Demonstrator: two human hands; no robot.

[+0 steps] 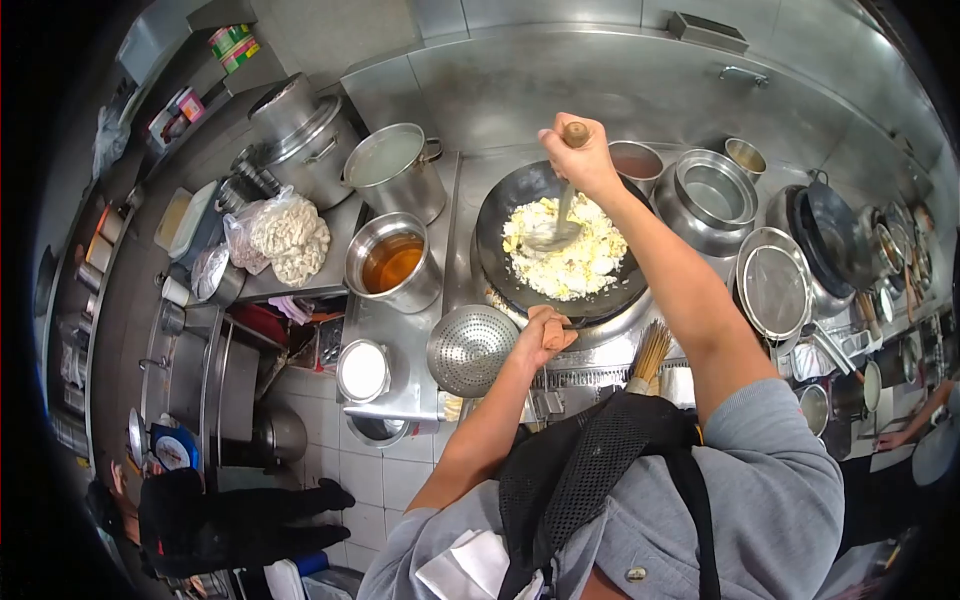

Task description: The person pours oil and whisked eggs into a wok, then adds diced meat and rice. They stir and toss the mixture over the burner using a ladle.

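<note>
1. At the far left of the floor area, near side, another person in black clothing is partly in view.
2. On the left counter, a clear plastic bag holds pale, lumpy pieces.
3. Right of it, near, stands a round container filled with something white; farther off is a steel pot of amber liquid.
4. Next comes a perforated strainer, lying just left of the left hand.
5. The left hand has its fingers clamped on a brown grip at the wok's near rim; I cannot tell whether it is wood or cloth.
6. The black wok sits on the stove in the middle, holding rice mixed with yellow egg.
7. From the far side, the right hand has its fingers closed around the wooden handle of a metal stirring tool, whose blurred head rests in the rice.
8. To the right, near, stands a bristle brush; beyond are a steel bowl and a round mesh sieve.
</note>
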